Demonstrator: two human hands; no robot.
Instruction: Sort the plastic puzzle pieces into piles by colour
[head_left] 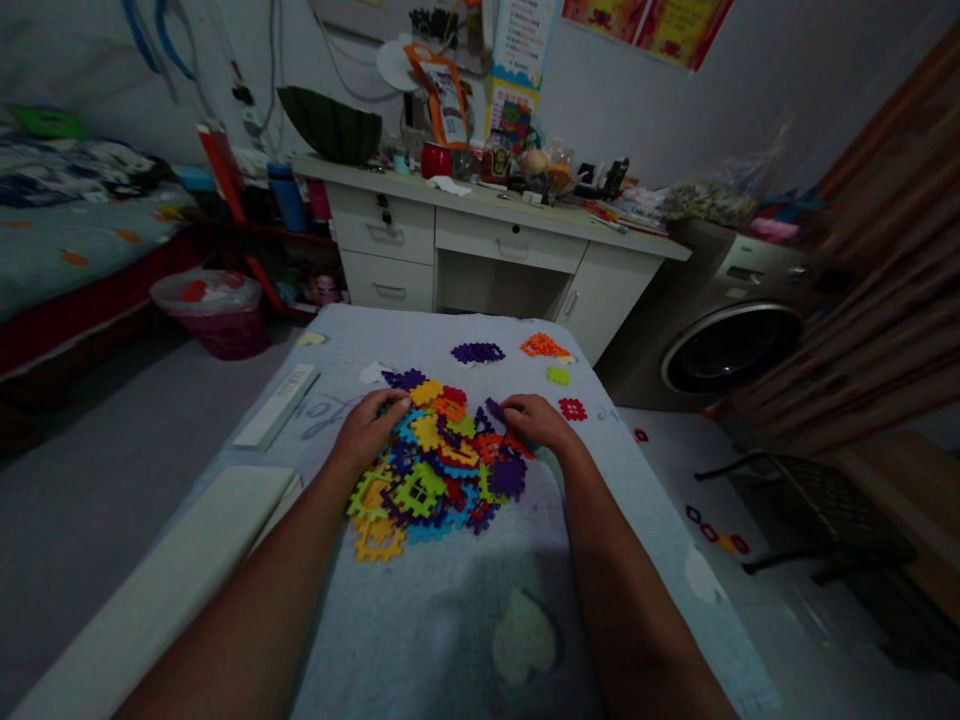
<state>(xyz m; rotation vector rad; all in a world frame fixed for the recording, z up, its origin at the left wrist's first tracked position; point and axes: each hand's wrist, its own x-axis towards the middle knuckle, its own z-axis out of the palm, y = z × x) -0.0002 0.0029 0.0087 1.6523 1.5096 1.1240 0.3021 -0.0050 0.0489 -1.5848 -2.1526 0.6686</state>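
A heap of interlocking plastic tiles point(427, 435) in yellow, green, blue, purple, red and orange lies mid-table. At its left edge is my left hand point(367, 428), fingers curled together beside a purple tile and a yellow one; what they grip, if anything, is hidden. On the heap's right side, my right hand point(538, 420) pinches a purple tile point(495, 408), raised on edge. Beyond the heap sit a purple tile group point(478, 352) and an orange tile group point(544, 345). A single green tile point(558, 375) and a red tile point(572, 409) lie to the right.
A light cloth point(525, 560) covers the table. Along its left side lie a long white box point(277, 407) and a larger pale slab point(172, 570). Behind stands a cluttered white desk point(510, 245), a washing machine point(697, 310) to its right. Several tiles point(724, 540) lie on the floor.
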